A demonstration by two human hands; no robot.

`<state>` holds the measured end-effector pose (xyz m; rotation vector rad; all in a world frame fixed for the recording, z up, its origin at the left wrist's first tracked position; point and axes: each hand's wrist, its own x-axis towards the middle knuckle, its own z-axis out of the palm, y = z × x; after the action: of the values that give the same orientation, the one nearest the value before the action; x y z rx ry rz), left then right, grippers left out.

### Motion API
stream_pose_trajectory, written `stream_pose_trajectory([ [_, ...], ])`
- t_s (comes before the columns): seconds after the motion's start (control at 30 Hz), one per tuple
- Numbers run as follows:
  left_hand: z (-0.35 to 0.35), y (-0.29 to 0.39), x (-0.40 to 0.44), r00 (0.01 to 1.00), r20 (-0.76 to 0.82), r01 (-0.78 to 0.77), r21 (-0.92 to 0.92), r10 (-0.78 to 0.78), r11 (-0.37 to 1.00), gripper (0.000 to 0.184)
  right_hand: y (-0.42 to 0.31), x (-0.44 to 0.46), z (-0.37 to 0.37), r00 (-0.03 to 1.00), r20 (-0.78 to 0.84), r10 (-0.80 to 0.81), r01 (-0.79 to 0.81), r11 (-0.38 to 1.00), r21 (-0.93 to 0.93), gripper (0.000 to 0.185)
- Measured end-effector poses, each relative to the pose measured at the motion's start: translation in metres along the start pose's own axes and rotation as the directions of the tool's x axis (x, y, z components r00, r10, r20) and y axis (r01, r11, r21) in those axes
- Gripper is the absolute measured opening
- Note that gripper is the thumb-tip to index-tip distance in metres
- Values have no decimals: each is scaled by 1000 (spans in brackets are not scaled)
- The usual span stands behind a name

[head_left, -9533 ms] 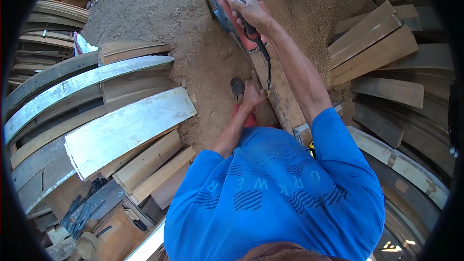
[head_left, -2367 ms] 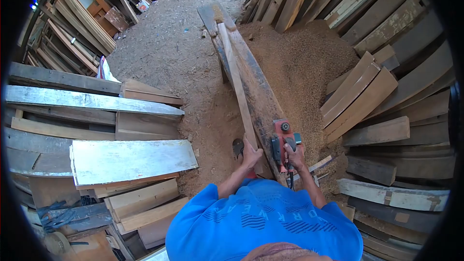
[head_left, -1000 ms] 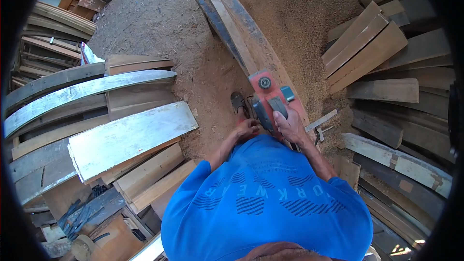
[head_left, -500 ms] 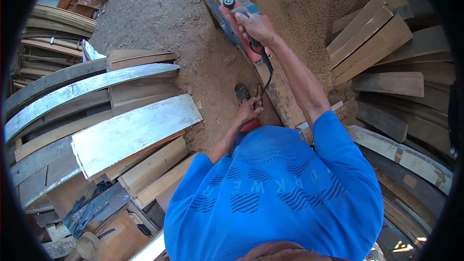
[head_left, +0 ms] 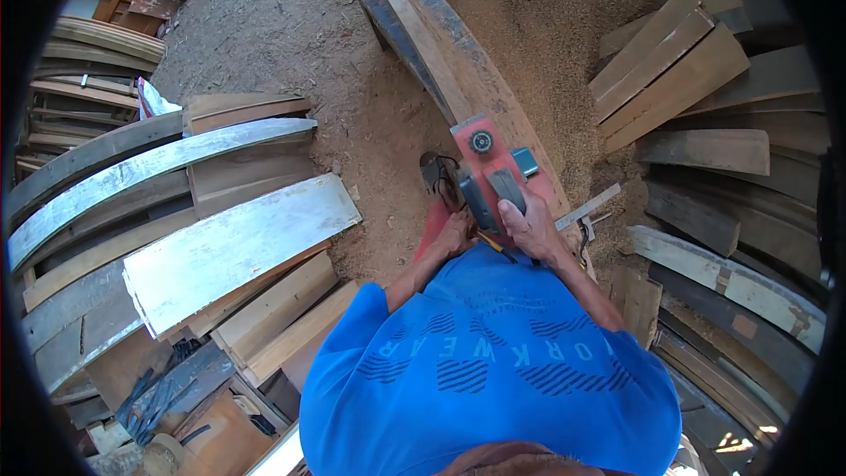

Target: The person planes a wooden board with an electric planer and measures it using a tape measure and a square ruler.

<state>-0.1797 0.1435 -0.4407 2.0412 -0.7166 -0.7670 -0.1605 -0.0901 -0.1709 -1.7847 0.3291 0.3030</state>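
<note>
Planer (head_left: 500, 161): knob (head_left: 480, 142) foremost, long axis along strip (head_left: 411, 35) | right hand (head_left: 530, 229) clamped on handle (head_left: 507, 187) | left hand (head_left: 455, 234) beside, grip we cannot tell

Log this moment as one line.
right hand: gripping red planer | left hand: beside planer, hold unclear | wooden strip: lying along bench, running up to planer

Past the red planer (head_left: 475, 134), the hands have a way over the far stretch of the bench (head_left: 498, 79), above the low wooden strip (head_left: 401, 13). Open ground (head_left: 361, 137) lies left, up to the white board (head_left: 242, 247); leaning planks (head_left: 674, 79) bound the right. The planer blocks the near end, a ruler-like bar (head_left: 590, 205) just right of it.
</note>
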Motion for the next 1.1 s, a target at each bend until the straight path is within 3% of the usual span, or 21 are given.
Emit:
stream_pose_trajectory([
  [0.07,-36,45,6,992,-100,-62,110,73,992,38,-8,24,4,1000,-18,8,-7,1000,10,58],
  [0.17,-47,7,23,938,-280,-127,273,205,954,42,-27,87,14,997,-58,-55,58,997,51,50],
  [0.2,-62,16,32,939,-343,43,102,-5,994,42,-34,111,17,994,-69,-86,90,994,63,45],
  [0.27,-97,50,52,835,-354,343,-266,-422,901,42,-49,164,21,989,-86,-119,125,990,63,46],
  [0.3,-87,19,63,780,-381,360,-376,-497,854,40,-58,189,23,986,-95,-135,141,988,63,46],
  [0.37,-58,-70,96,660,-402,349,-585,-635,733,40,-79,236,25,980,-109,-165,174,982,74,47],
  [0.47,-89,-78,138,754,-224,240,-782,-618,576,45,-115,300,27,980,-85,-178,188,974,124,48],
  [0.5,-114,-49,152,824,-197,119,-857,-531,502,52,-125,321,27,982,-69,-176,184,972,147,49],
  [0.6,-171,1,201,793,-305,106,-784,-528,612,58,-146,380,28,984,-56,-168,175,973,149,49],
  [0.63,-193,16,213,794,-296,164,-736,-531,657,65,-156,397,28,985,-62,-160,168,976,142,49],
  [0.73,-218,42,258,739,-403,48,-767,-540,639,75,-189,446,27,987,-81,-141,150,982,111,49],
  [0.77,-223,42,271,786,-284,14,-880,-550,474,71,-197,464,27,987,-85,-139,147,985,94,50],
  [0.83,-215,44,290,717,-473,68,-684,-513,726,72,-221,492,26,985,-101,-138,144,988,59,51],
  [0.93,-246,49,292,789,-403,242,-490,-464,837,66,-252,533,25,984,-118,-134,139,990,37,53],
  [1.0,-249,86,285,632,-664,165,-389,-400,906,68,-260,571,27,987,-107,-122,129,990,62,55],
  [1.1,-247,83,286,652,-646,193,-364,-397,911,63,-289,613,26,984,-125,-127,130,991,19,51],
])
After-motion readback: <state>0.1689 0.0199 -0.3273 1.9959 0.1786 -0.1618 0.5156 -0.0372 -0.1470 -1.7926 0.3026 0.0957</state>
